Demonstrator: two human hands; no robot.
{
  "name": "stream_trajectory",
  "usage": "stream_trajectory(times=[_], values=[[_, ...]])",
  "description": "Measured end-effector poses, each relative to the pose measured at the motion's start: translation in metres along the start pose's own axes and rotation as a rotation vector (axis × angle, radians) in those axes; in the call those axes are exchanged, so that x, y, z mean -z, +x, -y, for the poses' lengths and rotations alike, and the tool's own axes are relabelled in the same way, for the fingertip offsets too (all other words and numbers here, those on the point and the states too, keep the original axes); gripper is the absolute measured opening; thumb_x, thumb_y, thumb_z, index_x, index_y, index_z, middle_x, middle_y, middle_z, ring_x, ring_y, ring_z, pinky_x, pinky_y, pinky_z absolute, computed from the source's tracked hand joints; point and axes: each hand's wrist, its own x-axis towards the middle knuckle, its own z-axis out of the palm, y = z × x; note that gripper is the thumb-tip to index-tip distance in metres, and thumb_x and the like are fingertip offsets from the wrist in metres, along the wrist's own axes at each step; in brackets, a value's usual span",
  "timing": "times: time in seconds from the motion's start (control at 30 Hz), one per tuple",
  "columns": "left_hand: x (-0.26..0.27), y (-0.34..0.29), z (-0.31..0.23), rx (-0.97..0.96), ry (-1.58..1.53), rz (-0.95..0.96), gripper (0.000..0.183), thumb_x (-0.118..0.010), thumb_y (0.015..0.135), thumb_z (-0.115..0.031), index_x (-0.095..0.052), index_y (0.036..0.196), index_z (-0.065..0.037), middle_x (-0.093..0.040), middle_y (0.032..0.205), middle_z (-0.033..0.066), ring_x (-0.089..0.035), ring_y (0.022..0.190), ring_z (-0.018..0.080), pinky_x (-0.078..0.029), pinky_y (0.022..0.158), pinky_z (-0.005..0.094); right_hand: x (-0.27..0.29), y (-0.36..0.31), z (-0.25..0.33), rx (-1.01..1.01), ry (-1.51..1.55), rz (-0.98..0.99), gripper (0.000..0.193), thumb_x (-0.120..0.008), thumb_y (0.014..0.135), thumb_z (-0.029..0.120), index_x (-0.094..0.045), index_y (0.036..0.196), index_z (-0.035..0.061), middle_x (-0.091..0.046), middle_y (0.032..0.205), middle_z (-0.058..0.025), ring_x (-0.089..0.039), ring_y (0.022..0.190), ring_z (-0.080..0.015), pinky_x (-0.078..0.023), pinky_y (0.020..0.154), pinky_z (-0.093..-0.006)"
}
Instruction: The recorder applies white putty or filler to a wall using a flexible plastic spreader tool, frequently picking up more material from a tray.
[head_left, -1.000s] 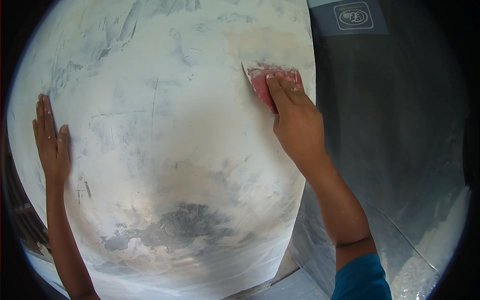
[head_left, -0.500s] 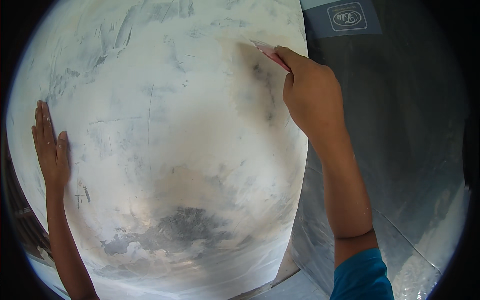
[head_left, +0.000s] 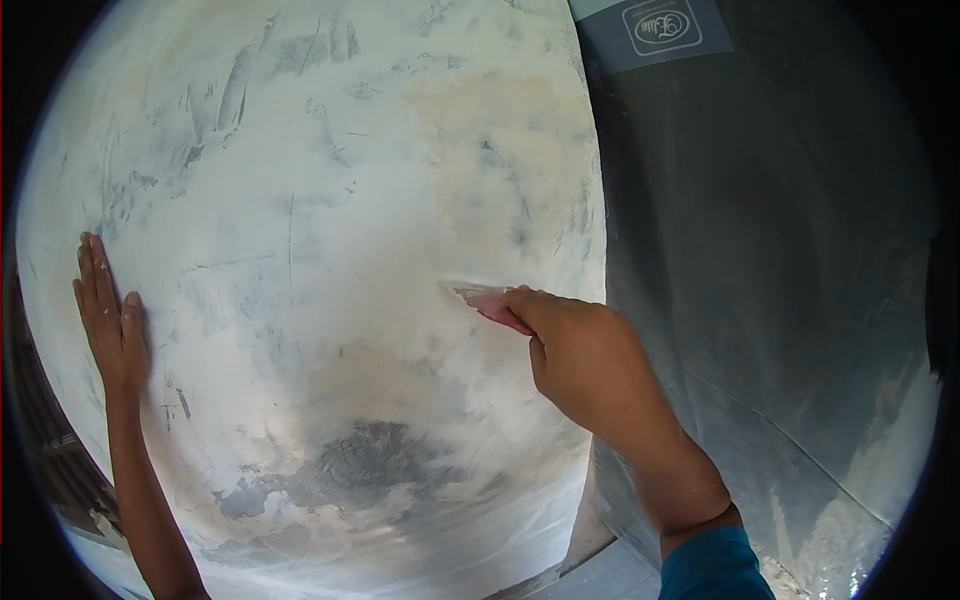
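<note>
A broad, whitish surface [head_left: 300, 200] with grey and beige patches fills most of the view. On the right, my right hand [head_left: 590, 350] is closed around a thin pinkish-red putty spreader [head_left: 495, 303]. The spreader's pale, smeared tip points left and lies against the surface, just right of the middle; whether its whole edge touches I cannot tell. At the far left, my left hand [head_left: 112, 325] rests flat on the same surface, fingers stretched upward, holding nothing. A beige damp-looking patch [head_left: 500, 120] with dark marks lies above the spreader.
A dark grey glossy sheet [head_left: 760, 220] with a printed label strip [head_left: 660, 32] stands along the right side of the whitish surface. Below the middle is a rough dark grey patch [head_left: 370, 465]. Dark slatted things [head_left: 60, 455] show at the lower left edge.
My right hand has moved down and slightly left with the spreader, from the beige patch to the middle of the surface. The view has shifted a little; my left hand stays flat.
</note>
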Motion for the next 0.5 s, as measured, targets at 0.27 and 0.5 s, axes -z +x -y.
stream_trajectory(times=[0.27, 0.5], values=[[-0.001, 0.005, -0.007, 0.005, -0.022, -0.002, 0.071, -0.031, 0.100, -0.051, -0.026, 0.162, -0.018, -0.026, 0.167, 0.0099, -0.023, 0.155, 0.0276, -0.010, 0.126, 0.0514, 0.050, 0.101, -0.035, 0.009, -0.183, -0.486, 0.034, -0.054, 0.088, 0.001, -0.068, 0.119, 0.0015, -0.072, 0.093, -0.0205, -0.070, 0.079, -0.0358, -0.056, 0.072, -0.0428], [0.003, 0.005, -0.009, 0.008, -0.031, 0.000, 0.068, -0.032, 0.100, -0.045, -0.026, 0.162, -0.016, -0.026, 0.167, 0.0099, -0.022, 0.155, 0.0269, -0.010, 0.127, 0.0500, -0.060, 0.026, -0.031, 0.260, -0.472, -0.377, 0.049, -0.056, 0.090, 0.007, -0.053, 0.136, -0.0078, -0.060, 0.135, -0.0277, -0.064, 0.118, -0.0386, -0.052, 0.103, -0.0409]])
